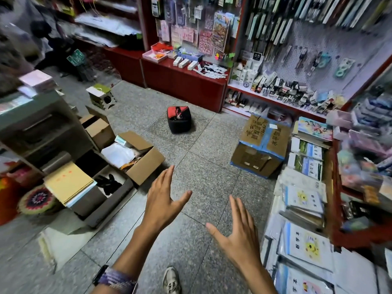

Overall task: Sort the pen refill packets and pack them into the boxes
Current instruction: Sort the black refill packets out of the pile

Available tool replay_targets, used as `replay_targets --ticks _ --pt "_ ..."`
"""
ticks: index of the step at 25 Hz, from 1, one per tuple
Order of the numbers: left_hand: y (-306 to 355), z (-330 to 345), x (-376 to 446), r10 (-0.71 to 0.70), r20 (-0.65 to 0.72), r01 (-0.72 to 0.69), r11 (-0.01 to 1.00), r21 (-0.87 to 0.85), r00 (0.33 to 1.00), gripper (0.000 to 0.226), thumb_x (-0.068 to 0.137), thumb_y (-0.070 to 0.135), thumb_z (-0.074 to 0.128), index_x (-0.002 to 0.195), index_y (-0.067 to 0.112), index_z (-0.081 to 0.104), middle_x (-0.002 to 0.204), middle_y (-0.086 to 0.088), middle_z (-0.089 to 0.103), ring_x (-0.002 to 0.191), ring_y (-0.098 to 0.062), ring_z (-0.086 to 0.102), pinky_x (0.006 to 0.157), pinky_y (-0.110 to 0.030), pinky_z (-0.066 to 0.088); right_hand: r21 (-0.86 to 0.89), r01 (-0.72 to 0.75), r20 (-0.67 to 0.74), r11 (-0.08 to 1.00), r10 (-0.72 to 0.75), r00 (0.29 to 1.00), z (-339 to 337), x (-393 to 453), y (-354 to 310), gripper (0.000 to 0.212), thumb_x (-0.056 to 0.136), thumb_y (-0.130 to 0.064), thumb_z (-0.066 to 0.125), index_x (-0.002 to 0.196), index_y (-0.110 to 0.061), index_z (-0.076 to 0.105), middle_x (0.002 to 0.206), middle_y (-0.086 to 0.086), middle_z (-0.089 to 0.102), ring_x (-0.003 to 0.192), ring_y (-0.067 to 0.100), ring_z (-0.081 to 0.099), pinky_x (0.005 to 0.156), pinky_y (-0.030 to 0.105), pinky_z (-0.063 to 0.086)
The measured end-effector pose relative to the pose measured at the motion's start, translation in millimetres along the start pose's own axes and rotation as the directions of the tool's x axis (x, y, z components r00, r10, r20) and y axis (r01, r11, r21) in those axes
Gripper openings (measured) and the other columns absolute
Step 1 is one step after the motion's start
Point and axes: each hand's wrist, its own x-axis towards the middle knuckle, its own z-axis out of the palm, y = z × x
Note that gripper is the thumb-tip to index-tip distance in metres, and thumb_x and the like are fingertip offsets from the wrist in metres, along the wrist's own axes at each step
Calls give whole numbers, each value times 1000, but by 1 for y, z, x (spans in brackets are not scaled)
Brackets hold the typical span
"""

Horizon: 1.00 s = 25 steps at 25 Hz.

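My left hand [162, 198] and my right hand [237, 232] are stretched out in front of me over the grey stone floor, fingers straight and spread, holding nothing. Far ahead, on a red shelf top, lies a scatter of small white packets [212, 71] beside three small white boxes [184, 63]. More small boxes and packets [284, 88] crowd a white shelf under a pegboard to the right. All of these lie well beyond both hands.
A red and black bag [179, 119] sits mid-floor. Open cardboard boxes [137, 158] stand on the left, a taped carton [263, 145] on the right. Stacks of booklets [303, 209] line the right side. A small stool [101, 96] stands at the back left.
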Motion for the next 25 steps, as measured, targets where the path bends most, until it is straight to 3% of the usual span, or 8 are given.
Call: replay_targets --ticks 7,11,14,18,25 --pt "-24 -6 172 10 38 -11 1000 23 999 92 76 75 47 152 35 15 157 1 29 144 -18 26 116 -44 27 -15 -3 -36 1000 3 999 2 162 -47 107 65 -93 33 154 -42 1 165 -11 6 150 17 13 119 39 18" --pt "-27 19 280 -17 61 15 999 31 998 91 79 71 52 153 35 14 158 1 28 145 -18 24 117 -44 24 6 -17 -41 1000 17 999 9 276 -42 111 62 -97 24 155 -39 6 165 -8 11 150 19 16 119 40 22" --pt "-27 50 372 -61 51 59 997 39 997 88 83 64 57 153 36 12 159 0 25 146 -17 20 118 -45 22 8 -18 -7 1000 18 1000 11 383 -30 116 58 -100 18 155 -38 5 165 -7 10 151 18 14 120 41 21" --pt "-23 77 484 -128 51 126 991 41 991 92 78 71 52 154 34 13 158 -2 26 145 -20 23 117 -43 22 -5 18 51 1000 -18 999 -7 514 -25 120 54 -101 13 155 -36 7 165 -7 11 150 18 14 118 38 21" --pt "-24 102 676 -198 23 198 980 8 980 89 82 60 62 153 34 16 158 0 28 143 -22 27 115 -39 24 -11 75 94 997 -74 993 -25 715 -48 121 56 -101 12 156 -32 11 165 -5 12 151 18 14 120 37 18"
